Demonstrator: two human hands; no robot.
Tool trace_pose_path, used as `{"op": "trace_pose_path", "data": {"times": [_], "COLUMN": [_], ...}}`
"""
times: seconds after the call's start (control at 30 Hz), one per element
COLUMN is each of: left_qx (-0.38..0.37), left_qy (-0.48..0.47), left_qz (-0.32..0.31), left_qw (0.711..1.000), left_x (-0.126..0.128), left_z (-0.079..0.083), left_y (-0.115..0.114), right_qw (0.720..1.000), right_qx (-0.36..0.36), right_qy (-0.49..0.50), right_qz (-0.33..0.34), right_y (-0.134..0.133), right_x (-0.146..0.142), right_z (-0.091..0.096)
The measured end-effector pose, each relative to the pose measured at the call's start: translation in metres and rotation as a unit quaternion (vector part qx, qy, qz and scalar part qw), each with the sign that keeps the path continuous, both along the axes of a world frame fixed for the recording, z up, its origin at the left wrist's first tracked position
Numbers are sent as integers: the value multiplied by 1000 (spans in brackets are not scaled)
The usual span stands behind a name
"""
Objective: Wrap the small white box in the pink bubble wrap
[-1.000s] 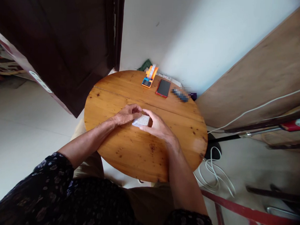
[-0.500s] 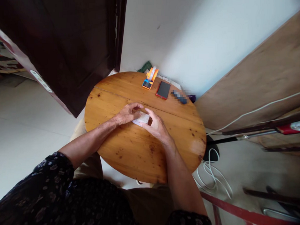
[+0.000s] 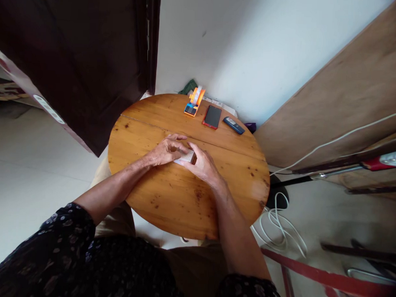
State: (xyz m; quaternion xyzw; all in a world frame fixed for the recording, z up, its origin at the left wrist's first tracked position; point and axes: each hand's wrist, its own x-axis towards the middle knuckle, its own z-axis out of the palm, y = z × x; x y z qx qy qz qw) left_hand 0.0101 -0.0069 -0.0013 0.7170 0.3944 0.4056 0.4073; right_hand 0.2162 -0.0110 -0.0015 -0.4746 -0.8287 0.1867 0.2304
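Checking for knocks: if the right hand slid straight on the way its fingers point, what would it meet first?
Probably the left hand: the right hand points up-left across the small white block both hands hold on the table.

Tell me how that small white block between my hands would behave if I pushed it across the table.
The small white block looks flat-sided, so it would probably slide, not roll. The round table shines as if varnished, so likely little grip. Both hands, left hand and right hand, cover it easily, suggesting it's light.
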Motion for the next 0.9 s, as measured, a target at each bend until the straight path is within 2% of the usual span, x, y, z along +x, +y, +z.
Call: {"op": "trace_pose_path", "data": {"times": [0.2,0.4,0.63,0.9], "left_qx": [-47,-73,-154,-153], "left_qy": [-43,-138,-101,-152], "left_qz": [3,104,149,173], "left_qw": [998,982,972,961], "left_x": [-4,-4,2,-1], "left_z": [5,3,-9,-12], "left_y": [1,7,10,16], "right_qw": [1000,995,999,987], "right_qx": [12,51,-43,-41], "right_qy": [9,69,31,149], "right_qz": [1,-43,-10,-31], "right_y": [1,1,1,5], "right_x": [-3,1,11,31], "right_z": [-2,2,7,23]}}
